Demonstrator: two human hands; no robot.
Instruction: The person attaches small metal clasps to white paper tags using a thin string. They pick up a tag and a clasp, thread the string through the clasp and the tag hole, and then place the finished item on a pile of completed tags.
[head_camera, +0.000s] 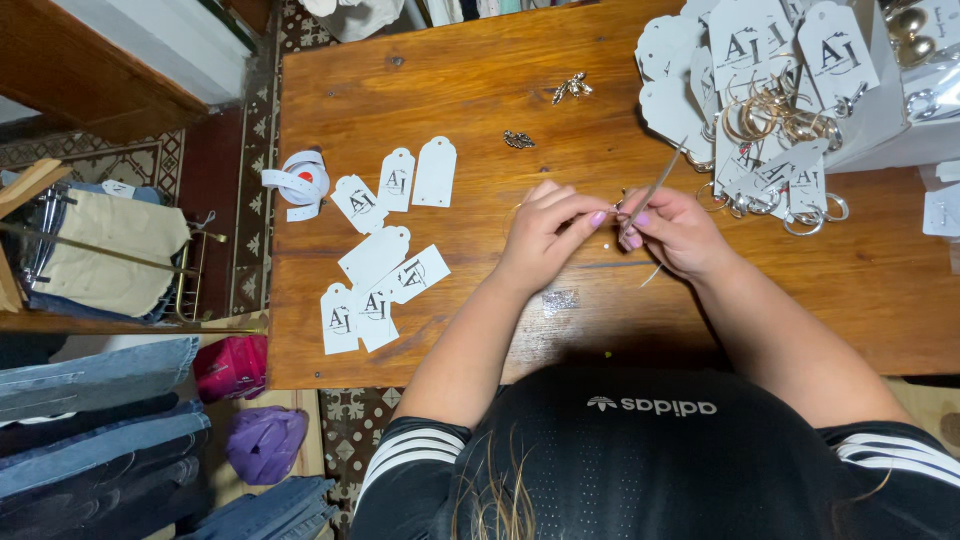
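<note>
1. Both hands meet over the wooden table (480, 330); left hand (545, 232) w/ fingertips pinched shut on sth too small to tell, right hand (675, 232) clamped on a thin silver strip (655, 185) sticking up btwn them.
2. Left of hands: loose white tags (378, 285), tape roll (300, 182).
3. Beyond: two small metal charms (519, 139).
4. Far right: tag pile w/ hoop earrings (770, 115).

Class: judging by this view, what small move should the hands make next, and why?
Probably keep feeding the thin strip through the tiny piece pinched between the left hand and right hand: both hands' fingertips meet there, and the strip's long end sticks up free.
</note>
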